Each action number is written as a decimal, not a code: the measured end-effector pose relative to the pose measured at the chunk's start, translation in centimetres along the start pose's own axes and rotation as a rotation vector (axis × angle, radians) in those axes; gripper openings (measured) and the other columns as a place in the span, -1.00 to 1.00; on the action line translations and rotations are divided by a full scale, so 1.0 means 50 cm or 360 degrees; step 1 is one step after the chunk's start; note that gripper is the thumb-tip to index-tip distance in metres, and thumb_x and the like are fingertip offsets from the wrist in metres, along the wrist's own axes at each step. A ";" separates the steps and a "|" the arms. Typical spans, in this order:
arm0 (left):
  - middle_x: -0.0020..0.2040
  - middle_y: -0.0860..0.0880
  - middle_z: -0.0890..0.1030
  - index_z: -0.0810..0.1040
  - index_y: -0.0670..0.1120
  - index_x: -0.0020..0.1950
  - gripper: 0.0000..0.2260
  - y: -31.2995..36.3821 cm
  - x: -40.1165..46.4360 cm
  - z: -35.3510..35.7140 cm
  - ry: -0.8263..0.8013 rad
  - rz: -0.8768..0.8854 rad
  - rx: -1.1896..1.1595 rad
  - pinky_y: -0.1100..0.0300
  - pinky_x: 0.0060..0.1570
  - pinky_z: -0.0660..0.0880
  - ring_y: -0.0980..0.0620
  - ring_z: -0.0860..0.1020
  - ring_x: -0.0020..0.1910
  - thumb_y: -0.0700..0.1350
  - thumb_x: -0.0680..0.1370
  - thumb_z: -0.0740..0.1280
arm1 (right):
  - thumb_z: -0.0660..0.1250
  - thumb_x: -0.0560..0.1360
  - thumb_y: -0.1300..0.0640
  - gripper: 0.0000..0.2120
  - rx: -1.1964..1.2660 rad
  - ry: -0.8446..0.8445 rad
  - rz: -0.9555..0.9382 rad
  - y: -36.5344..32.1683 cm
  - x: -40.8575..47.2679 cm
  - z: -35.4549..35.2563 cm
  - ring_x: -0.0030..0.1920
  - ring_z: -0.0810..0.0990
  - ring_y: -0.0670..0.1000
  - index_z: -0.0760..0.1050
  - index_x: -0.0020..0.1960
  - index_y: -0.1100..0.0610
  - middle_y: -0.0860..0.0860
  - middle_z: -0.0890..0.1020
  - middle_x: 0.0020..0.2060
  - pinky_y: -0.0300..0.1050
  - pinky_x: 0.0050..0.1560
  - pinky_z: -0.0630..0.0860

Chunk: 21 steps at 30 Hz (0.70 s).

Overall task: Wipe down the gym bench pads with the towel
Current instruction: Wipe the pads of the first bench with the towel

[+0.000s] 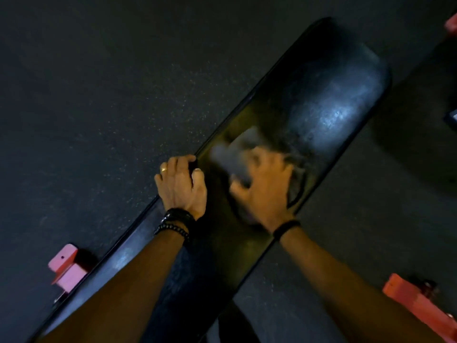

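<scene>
Dark speckled rubber floor fills most of the view. Long black bench pad runs diagonally from lower left to upper right, glossy, with a light reflection near its far rounded end. Red-pink frame feet stick out below: one left of the pad, one at lower right, a bit of another at the top right corner. My forearms come in from the bottom. My left hand sits on the pad's left edge, fingers curled over the rim and gripping it, thumb on top; gold ring on one finger, dark beaded bracelets at the wrist. My right hand is on the middle of the pad, motion-blurred, fingers spread and pressing down on a grey towel; thin dark band at that wrist. The towel lies flat against the pad, bunched, partly under my palm and sticking out toward the far left of it; its edges are too blurred to trace.
</scene>
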State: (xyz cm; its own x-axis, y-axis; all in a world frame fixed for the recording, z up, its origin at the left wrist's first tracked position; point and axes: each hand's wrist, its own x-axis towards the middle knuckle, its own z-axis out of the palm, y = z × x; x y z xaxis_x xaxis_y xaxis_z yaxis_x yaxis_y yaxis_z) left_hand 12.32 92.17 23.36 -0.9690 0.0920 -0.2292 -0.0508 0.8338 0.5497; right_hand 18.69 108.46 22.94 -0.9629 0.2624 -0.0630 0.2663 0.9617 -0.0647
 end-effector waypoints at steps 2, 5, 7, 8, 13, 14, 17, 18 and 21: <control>0.10 -0.16 0.52 0.54 -0.12 0.13 -0.55 -0.004 -0.023 -0.002 0.0065 0.0087 0.0099 -0.04 0.08 0.31 -0.16 0.42 0.11 0.04 0.39 0.07 | 0.28 0.31 -0.32 -0.36 0.0013 -0.0154 -0.0680 0.025 -0.077 0.022 0.08 0.51 0.21 0.38 0.29 -0.02 0.07 0.52 0.20 0.10 -0.04 0.44; 0.05 -0.12 0.52 0.55 -0.10 0.09 -0.57 -0.013 -0.065 -0.019 -0.0011 0.0156 0.0150 -0.04 0.05 0.35 -0.14 0.43 0.06 0.06 0.39 0.08 | 0.37 0.36 -0.21 -0.42 0.0256 0.0007 0.0314 0.097 -0.100 0.020 0.11 0.50 0.26 0.46 0.28 0.06 0.12 0.53 0.19 0.16 0.02 0.50; 0.00 -0.10 0.54 0.57 -0.09 0.06 -0.63 -0.014 -0.108 -0.033 -0.0149 0.0184 0.0142 -0.02 0.03 0.37 -0.13 0.45 0.05 0.04 0.40 0.14 | 0.42 0.39 -0.15 -0.43 0.0339 -0.0009 0.0973 0.064 -0.153 -0.006 0.14 0.45 0.26 0.48 0.30 0.12 0.16 0.48 0.22 0.18 0.04 0.52; -0.03 -0.08 0.56 0.58 -0.09 0.05 -0.68 -0.007 -0.132 -0.047 -0.0279 0.0174 0.0109 -0.01 0.02 0.39 -0.12 0.47 0.04 0.01 0.42 0.18 | 0.42 0.41 -0.14 -0.42 0.0353 -0.0144 0.0893 0.040 -0.185 -0.024 0.16 0.44 0.24 0.46 0.33 0.11 0.15 0.45 0.23 0.16 0.03 0.53; -0.01 0.00 0.61 0.56 -0.01 0.15 -0.81 0.057 -0.245 -0.146 -0.1083 0.0026 0.0174 0.08 0.04 0.50 -0.05 0.56 0.04 -0.06 0.55 0.31 | 0.41 0.46 -0.13 -0.49 0.0479 -0.0954 0.0653 0.064 -0.310 -0.167 0.22 0.50 0.21 0.45 0.32 0.07 0.12 0.51 0.23 0.08 0.09 0.51; 0.00 0.00 0.61 0.56 0.00 0.15 -0.81 0.068 -0.269 -0.166 -0.1135 0.0044 0.0207 0.08 0.07 0.50 -0.05 0.56 0.06 -0.04 0.55 0.31 | 0.43 0.45 -0.13 -0.53 0.0560 -0.0939 0.0814 0.084 -0.333 -0.203 0.18 0.55 0.21 0.50 0.26 0.09 0.13 0.57 0.18 0.06 0.05 0.53; 0.01 -0.02 0.60 0.58 0.01 0.13 -0.81 0.111 -0.338 -0.218 -0.1222 0.0095 0.0236 0.04 0.15 0.50 -0.08 0.56 0.09 0.00 0.54 0.33 | 0.46 0.46 -0.09 -0.54 0.0786 -0.0718 0.1082 0.119 -0.407 -0.327 0.13 0.60 0.20 0.54 0.27 0.11 0.16 0.64 0.14 0.07 0.03 0.58; 0.02 -0.05 0.61 0.58 0.01 0.12 -0.81 0.132 -0.359 -0.234 -0.1241 0.0142 0.0238 0.01 0.16 0.50 -0.10 0.56 0.09 0.00 0.54 0.34 | 0.46 0.47 -0.08 -0.53 0.0839 -0.0642 0.1111 0.127 -0.435 -0.368 0.14 0.60 0.20 0.53 0.31 0.10 0.16 0.64 0.15 0.08 0.04 0.58; 0.01 -0.10 0.64 0.59 -0.01 0.08 -0.84 0.224 -0.425 -0.273 -0.1300 0.0294 0.0178 -0.02 0.13 0.52 -0.12 0.58 0.05 -0.02 0.53 0.36 | 0.44 0.47 -0.09 -0.51 0.0939 -0.0496 0.1165 0.135 -0.521 -0.489 0.16 0.59 0.18 0.50 0.34 0.07 0.12 0.63 0.17 0.04 0.07 0.55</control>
State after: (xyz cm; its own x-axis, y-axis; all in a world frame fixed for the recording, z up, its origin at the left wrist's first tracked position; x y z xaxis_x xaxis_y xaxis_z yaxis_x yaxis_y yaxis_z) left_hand 29.05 92.15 45.35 -0.4780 0.5611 -0.6757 0.1574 0.8116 0.5626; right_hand 44.52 110.07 48.49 -0.5199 0.6622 -0.5396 0.8518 0.3546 -0.3856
